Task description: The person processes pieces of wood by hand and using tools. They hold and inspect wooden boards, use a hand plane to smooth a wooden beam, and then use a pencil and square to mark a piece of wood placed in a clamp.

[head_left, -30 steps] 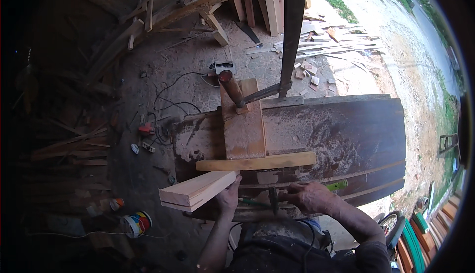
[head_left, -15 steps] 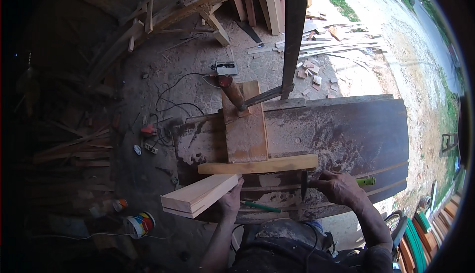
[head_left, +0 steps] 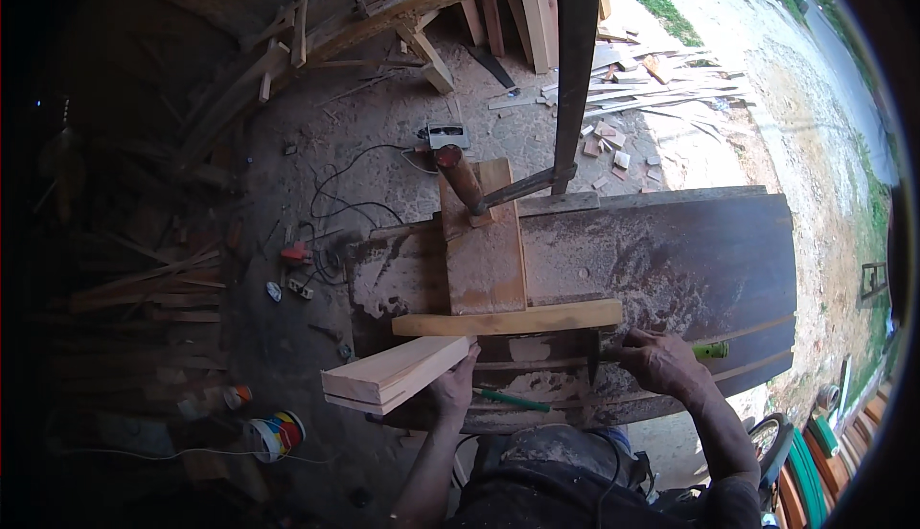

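Note:
My left hand (head_left: 454, 383) grips a pale, thick length of wood (head_left: 398, 373) near its right end. A lengthwise line runs along the wood's side, and its left end juts past the bench edge. In my right hand (head_left: 659, 364) is a hammer (head_left: 710, 350) with a yellow-green handle end. The hammer's dark head (head_left: 593, 358) points down over the bench, to the right of the wood. Between my hands a thin green stick-like tool (head_left: 516, 401) lies near the bench's front edge. A yellowish wooden strip (head_left: 508, 320) lies just beyond both hands.
The dark, sawdust-covered bench (head_left: 709, 251) carries a wooden block (head_left: 487, 270) under a metal clamp (head_left: 464, 184). A tall dark post (head_left: 575, 59) rises behind. Cables and a power tool (head_left: 447, 136) lie on the floor. Offcuts (head_left: 613, 146), a paint bucket (head_left: 276, 435) and stacked lumber (head_left: 158, 285) surround the bench.
The view has shifted slightly, moving the scene a little to the right. The wood's left end sits slightly higher. Both hands keep their holds.

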`<state>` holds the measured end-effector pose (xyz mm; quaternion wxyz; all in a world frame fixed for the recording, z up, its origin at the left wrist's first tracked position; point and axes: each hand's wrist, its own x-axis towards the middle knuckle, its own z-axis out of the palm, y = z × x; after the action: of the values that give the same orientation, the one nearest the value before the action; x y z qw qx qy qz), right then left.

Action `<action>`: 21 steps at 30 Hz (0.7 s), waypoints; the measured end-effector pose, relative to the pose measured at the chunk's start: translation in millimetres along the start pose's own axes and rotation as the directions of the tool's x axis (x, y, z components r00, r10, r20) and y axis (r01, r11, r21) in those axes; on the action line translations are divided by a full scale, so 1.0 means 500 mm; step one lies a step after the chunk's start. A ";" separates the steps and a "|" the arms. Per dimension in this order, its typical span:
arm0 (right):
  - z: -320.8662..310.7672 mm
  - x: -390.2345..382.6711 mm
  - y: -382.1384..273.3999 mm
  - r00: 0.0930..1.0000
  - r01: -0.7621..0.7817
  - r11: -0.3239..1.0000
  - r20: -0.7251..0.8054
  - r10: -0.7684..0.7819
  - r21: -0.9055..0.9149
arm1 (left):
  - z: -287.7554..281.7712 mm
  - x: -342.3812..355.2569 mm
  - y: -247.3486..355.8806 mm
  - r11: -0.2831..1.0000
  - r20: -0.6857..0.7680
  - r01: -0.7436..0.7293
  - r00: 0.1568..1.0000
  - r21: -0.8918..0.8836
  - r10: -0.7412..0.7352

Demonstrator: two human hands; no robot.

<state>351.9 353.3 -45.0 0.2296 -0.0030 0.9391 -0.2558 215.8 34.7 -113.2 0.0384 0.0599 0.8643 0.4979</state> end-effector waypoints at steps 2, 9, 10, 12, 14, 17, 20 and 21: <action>0.005 -0.008 -0.003 0.999 -0.039 0.998 -0.028 0.040 0.042 | 0.001 -0.001 -0.004 1.000 -0.012 -0.001 1.000 -0.028 0.001; 0.086 -0.100 0.055 0.958 -0.158 0.968 -0.208 0.199 0.195 | -0.021 -0.033 -0.015 0.980 0.073 0.080 0.995 -0.182 -0.068; 0.086 -0.111 0.054 0.935 -0.155 0.983 -0.307 0.179 0.102 | -0.028 -0.049 -0.020 0.972 0.128 0.121 0.987 -0.203 -0.096; 0.075 -0.123 0.031 0.872 -0.158 0.984 -0.479 0.099 -0.085 | -0.041 -0.103 -0.066 0.986 0.231 -0.138 0.966 0.089 0.114; 0.090 -0.108 -0.013 0.822 -0.089 0.988 -0.550 0.145 0.126 | -0.031 -0.132 -0.131 0.869 0.358 -0.407 0.884 0.279 0.299; 0.089 -0.055 -0.124 0.918 0.107 0.899 -0.390 0.075 0.425 | 0.010 -0.118 -0.175 0.927 0.573 -0.340 0.796 0.157 0.195; 0.136 0.001 -0.167 0.960 0.133 0.929 -0.278 -0.034 0.345 | 0.013 -0.109 0.052 0.828 0.395 -0.553 0.785 0.095 0.478; 0.168 0.010 -0.157 0.946 0.118 0.924 -0.324 0.006 0.364 | 0.038 -0.108 0.055 0.810 0.369 -0.582 0.771 0.076 0.519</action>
<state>374.9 244.2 -73.4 0.0636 0.0554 0.8961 -0.4357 273.5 57.1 -98.7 0.0290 0.3972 0.8317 0.3868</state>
